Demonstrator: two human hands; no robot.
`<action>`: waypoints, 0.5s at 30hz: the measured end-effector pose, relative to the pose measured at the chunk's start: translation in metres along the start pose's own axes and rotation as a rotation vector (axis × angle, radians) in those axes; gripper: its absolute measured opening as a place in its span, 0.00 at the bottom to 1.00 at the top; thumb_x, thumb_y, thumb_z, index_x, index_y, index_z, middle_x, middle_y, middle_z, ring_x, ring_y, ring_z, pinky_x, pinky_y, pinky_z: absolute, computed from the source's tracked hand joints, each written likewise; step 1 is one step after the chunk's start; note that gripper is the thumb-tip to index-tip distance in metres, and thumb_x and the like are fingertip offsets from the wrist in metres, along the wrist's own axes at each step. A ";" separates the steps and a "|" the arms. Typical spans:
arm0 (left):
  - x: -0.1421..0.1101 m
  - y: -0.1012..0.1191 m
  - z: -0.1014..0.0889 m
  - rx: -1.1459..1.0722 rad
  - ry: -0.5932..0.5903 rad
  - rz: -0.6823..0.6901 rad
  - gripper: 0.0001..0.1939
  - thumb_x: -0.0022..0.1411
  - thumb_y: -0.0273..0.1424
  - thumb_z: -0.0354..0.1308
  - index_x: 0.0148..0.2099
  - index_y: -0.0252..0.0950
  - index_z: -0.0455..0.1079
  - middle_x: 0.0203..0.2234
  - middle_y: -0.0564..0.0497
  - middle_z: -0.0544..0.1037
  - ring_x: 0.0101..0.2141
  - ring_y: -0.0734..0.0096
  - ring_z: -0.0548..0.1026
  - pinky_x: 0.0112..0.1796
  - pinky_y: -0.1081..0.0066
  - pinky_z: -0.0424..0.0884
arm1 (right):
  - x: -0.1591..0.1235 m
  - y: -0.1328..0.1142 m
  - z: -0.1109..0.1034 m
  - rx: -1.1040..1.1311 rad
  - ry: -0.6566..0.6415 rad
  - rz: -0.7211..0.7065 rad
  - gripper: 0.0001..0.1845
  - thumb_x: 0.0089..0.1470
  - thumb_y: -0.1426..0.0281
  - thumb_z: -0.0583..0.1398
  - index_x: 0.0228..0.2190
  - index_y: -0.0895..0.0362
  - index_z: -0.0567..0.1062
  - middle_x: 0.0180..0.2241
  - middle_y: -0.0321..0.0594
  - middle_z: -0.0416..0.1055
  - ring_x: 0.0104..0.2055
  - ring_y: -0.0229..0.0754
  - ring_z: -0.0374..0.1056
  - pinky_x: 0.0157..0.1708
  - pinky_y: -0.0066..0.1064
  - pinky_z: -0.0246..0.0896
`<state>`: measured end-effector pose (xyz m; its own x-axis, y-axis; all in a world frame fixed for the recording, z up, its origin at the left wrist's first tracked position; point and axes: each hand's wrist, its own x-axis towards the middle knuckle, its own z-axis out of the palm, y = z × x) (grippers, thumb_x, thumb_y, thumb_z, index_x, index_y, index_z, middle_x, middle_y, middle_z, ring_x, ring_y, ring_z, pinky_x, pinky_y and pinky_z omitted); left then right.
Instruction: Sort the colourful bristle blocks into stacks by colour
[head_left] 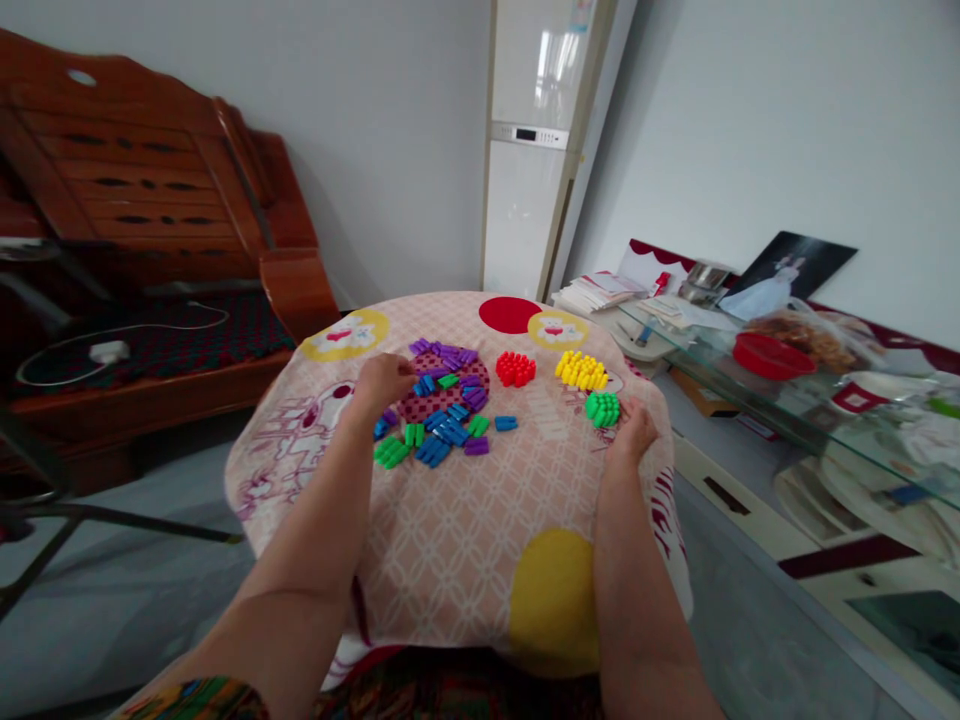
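Blue pieces (425, 386) lie flat by the left hand (385, 382), green pieces (602, 409) upright by the right hand (635, 430); each grip is unclear.

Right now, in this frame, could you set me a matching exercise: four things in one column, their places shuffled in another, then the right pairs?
1. Left hand
2. Right hand
3. Red cluster
4. Wooden bench

A. Beside the green cluster
B. At the picture's far left
C. At the left side of the loose pieces
D. Just left of the yellow cluster

Pairs: 1-C; 2-A; 3-D; 4-B
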<state>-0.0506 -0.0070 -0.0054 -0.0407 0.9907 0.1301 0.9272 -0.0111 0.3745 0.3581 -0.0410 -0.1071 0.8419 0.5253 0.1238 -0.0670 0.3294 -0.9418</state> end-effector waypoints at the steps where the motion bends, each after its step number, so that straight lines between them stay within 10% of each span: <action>1: -0.007 -0.007 -0.007 0.010 -0.087 0.028 0.13 0.53 0.31 0.58 0.38 0.34 0.80 0.27 0.48 0.81 0.31 0.64 0.77 0.34 0.72 0.67 | 0.001 0.000 0.000 0.000 0.003 0.000 0.22 0.53 0.59 0.52 0.39 0.63 0.75 0.35 0.47 0.78 0.40 0.45 0.75 0.44 0.39 0.72; 6: -0.043 -0.023 -0.024 0.031 -0.239 0.152 0.11 0.50 0.33 0.60 0.36 0.41 0.81 0.24 0.55 0.81 0.29 0.66 0.77 0.32 0.74 0.66 | 0.005 0.003 0.000 -0.052 0.003 0.000 0.26 0.52 0.55 0.52 0.40 0.63 0.75 0.37 0.49 0.78 0.42 0.47 0.75 0.42 0.38 0.72; 15: -0.071 -0.026 0.001 0.174 -0.370 0.176 0.27 0.47 0.32 0.61 0.53 0.42 0.74 0.42 0.49 0.82 0.43 0.60 0.78 0.41 0.70 0.68 | 0.002 -0.003 0.001 -0.046 0.018 0.045 0.22 0.52 0.60 0.52 0.40 0.62 0.75 0.39 0.49 0.78 0.42 0.46 0.75 0.42 0.38 0.72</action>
<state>-0.0711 -0.0772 -0.0256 0.2300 0.9579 -0.1716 0.9582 -0.1921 0.2120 0.3596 -0.0406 -0.1039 0.8480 0.5245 0.0756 -0.0811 0.2694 -0.9596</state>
